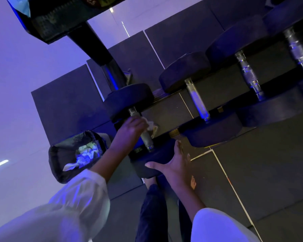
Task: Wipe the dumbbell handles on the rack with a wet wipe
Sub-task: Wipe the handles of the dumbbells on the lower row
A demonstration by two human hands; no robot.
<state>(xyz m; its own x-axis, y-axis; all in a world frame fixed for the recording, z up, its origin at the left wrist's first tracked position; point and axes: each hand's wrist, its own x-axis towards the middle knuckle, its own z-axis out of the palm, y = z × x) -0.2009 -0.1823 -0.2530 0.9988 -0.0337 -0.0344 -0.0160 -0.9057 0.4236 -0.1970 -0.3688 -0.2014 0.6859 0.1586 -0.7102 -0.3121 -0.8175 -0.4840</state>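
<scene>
**Wiping one handle.** The handle (146, 139) belongs to the leftmost dumbbell (129, 100) seen on this row of the rack (276, 83). It runs from the dumbbell's far head down to its near head (154, 155). The stretch of handle nearest the near head shows bare and grey.

The left hand (131, 127) wraps the upper part of the handle. Its fingers are curled round the bar with the wipe (150, 126) bunched beneath them, and a white fold sticks out on the far side. The right hand (175, 165) lies against the near head, fingers straight and spread, thumb out along the head's edge, clasping nothing.

The step in hand appears to be the stroke along the bar.
- **Stroke:** it is best run the full length, collar to collar, so that the bare lower stretch is covered.
- **Underside:** turning the wrist round the bar would reach the side facing away.
- **Wipe:** the bar's rough surface is likely to snag a loose wipe, so a flat fold under the fingers should serve better than a bunch.
- **Bracing:** the right hand's press on the near head should stop the dumbbell rolling or sliding under the stroke.

To the right of this dumbbell, three more handles lie on the same row, the nearest being the second handle (197, 100). To its left stands a bag-lined bin (59, 165) holding crumpled wipes.
</scene>
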